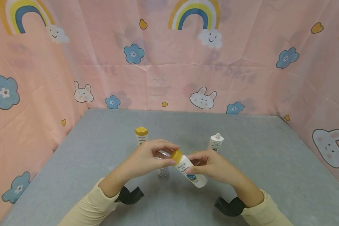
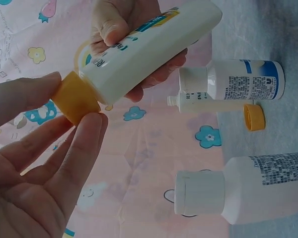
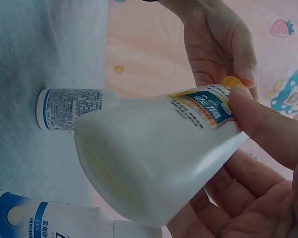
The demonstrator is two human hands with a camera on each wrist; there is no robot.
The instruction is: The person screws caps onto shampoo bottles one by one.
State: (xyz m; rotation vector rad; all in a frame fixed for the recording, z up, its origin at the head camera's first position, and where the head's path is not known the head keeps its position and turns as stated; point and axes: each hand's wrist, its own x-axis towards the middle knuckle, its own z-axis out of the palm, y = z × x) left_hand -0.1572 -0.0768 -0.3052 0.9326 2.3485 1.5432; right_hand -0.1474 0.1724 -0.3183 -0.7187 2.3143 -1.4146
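Note:
Tilted between both hands is a white bottle (image 1: pixel 199 181) with a printed label. My left hand (image 1: pixel 147 157) pinches its golden cap (image 1: pixel 176 157) between thumb and fingertips. The cap sits at the bottle's top end in the left wrist view. Around the body, my right hand (image 1: pixel 217 166) grips with its thumb on the label side and its fingers behind. In the right wrist view the bottle's rounded base points toward the camera. Behind the hands, a small white bottle (image 1: pixel 163 171) stands partly hidden by the left fingers.
A gold-capped bottle (image 1: pixel 141 135) stands farther back on the left of the grey table (image 1: pixel 101 131). At the back right is a bottle (image 1: pixel 216 142) with a bare neck. A loose yellow cap (image 2: pixel 255 118) lies near a white-capped bottle (image 2: pixel 246 79).

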